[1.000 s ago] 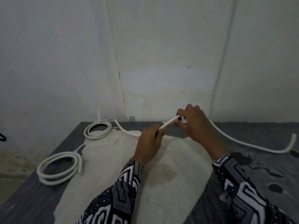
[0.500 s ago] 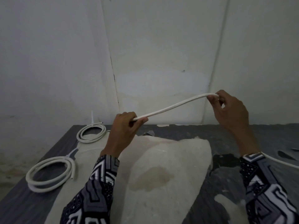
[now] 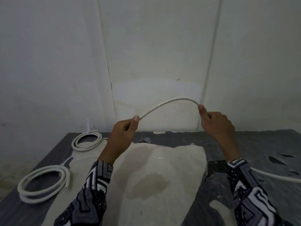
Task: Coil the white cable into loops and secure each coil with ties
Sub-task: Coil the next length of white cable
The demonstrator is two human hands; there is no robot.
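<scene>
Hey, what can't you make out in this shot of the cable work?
- Head view: the cable runs out past the right edge, so its length is unknown.
- Its end inside the left hand is covered by fingers.
- Behind the right hand and sleeve, its path is hidden.
- Ties on the two coils: too small to judge.

- White cable (image 3: 169, 103): one stretch arches in the air above the table's far edge, another trails toward the right edge
- Two tied coils (image 3: 87, 141) (image 3: 44, 183) lie flat by the left edge
</scene>
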